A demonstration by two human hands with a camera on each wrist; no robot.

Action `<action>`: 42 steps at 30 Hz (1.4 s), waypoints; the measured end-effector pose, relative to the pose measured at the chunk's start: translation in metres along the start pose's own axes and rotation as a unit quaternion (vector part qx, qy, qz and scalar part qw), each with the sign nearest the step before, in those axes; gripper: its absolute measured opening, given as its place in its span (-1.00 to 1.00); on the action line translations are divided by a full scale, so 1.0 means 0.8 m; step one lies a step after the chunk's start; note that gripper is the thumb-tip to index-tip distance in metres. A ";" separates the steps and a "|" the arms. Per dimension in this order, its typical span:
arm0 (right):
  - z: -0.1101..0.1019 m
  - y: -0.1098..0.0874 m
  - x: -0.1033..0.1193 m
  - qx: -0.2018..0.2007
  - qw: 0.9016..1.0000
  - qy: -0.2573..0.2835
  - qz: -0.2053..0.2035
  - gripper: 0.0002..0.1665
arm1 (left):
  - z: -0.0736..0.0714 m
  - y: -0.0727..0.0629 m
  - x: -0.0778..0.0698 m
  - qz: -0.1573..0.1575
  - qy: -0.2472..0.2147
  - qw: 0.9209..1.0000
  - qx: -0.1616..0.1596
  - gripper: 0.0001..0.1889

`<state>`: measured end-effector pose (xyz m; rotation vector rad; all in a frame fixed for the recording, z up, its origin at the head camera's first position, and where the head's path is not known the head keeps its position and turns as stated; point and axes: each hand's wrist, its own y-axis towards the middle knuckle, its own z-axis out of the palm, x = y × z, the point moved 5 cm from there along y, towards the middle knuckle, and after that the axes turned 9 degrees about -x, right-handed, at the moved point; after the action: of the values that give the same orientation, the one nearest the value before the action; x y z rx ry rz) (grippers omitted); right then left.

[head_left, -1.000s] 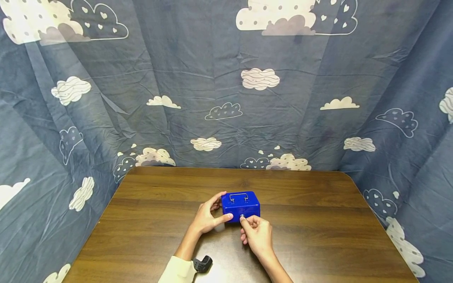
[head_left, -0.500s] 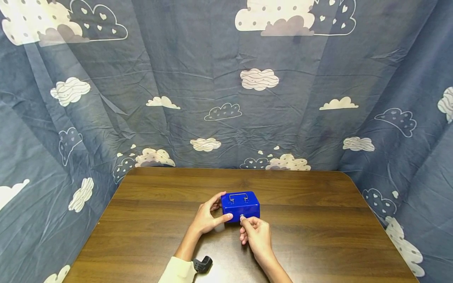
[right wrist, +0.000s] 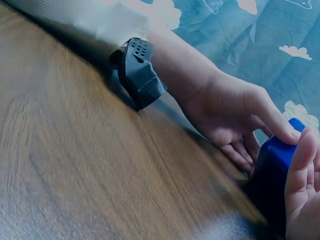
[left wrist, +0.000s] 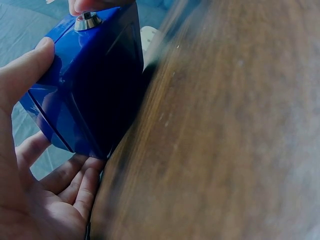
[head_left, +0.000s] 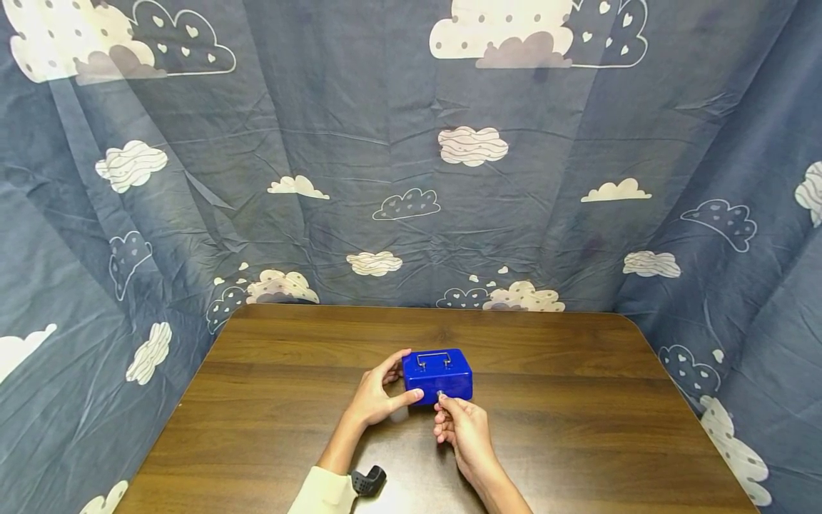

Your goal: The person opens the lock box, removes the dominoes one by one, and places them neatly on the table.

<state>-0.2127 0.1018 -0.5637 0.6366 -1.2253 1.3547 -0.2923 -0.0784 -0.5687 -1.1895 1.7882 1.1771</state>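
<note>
Facing the seated viewpoint, the front of the blue box [head_left: 438, 374] carries the silver lock [left wrist: 87, 21] near its middle; the box rests upright on the wooden table [head_left: 546, 371], its long axis running side to side. The right hand [head_left: 471, 437] lies in front of the box and slightly right of the lock, with its forearm reaching in from the near right edge. It is the nearer hand to the lock: its thumb and forefinger are pinched together there, roughly square to the front face and across the long axis. The left hand [head_left: 374, 397] grips the box's left end, thumb against the front just left of the lock, other fingers reaching round the end towards the back. The lid is down, and its metal handle [head_left: 433, 353] stands parallel to the long axis, touched by neither hand. In judgement, the coming move depends on the right pinch staying in line with the lock while the left hand steadies the body against twisting. The fingertips cover most of the lock's tip, so whether a key sits between them cannot be settled from these views.
</note>
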 end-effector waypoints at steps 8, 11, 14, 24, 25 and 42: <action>0.000 0.001 -0.002 0.014 1.000 0.016 0.021 -0.73 | -0.001 -0.001 0.000 -0.002 0.002 1.000 0.002 -0.16; 0.000 0.000 0.000 0.017 1.000 -0.005 0.014 -0.71 | -0.001 0.000 -0.001 0.004 -0.004 1.000 0.004 -0.16; -0.004 0.002 0.005 0.023 0.999 -0.040 -0.002 -0.61 | -0.001 0.000 -0.003 0.009 -0.012 1.000 0.006 -0.17; -0.029 0.018 0.019 -0.013 0.979 -0.173 -0.105 -0.48 | -0.001 -0.002 0.001 -0.014 -0.020 1.000 0.006 -0.07; -0.031 0.020 0.020 -0.019 0.976 -0.184 -0.113 -0.49 | -0.001 -0.002 0.002 -0.020 -0.020 1.000 0.006 -0.06; -0.071 0.047 0.044 -0.062 0.937 -0.226 -0.259 -0.56 | -0.003 -0.004 0.004 -0.034 -0.060 0.997 0.028 -0.13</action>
<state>-0.2393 0.1733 -0.5600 1.1312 -1.3621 0.7013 -0.2907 -0.0818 -0.5714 -1.1159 1.6679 1.1281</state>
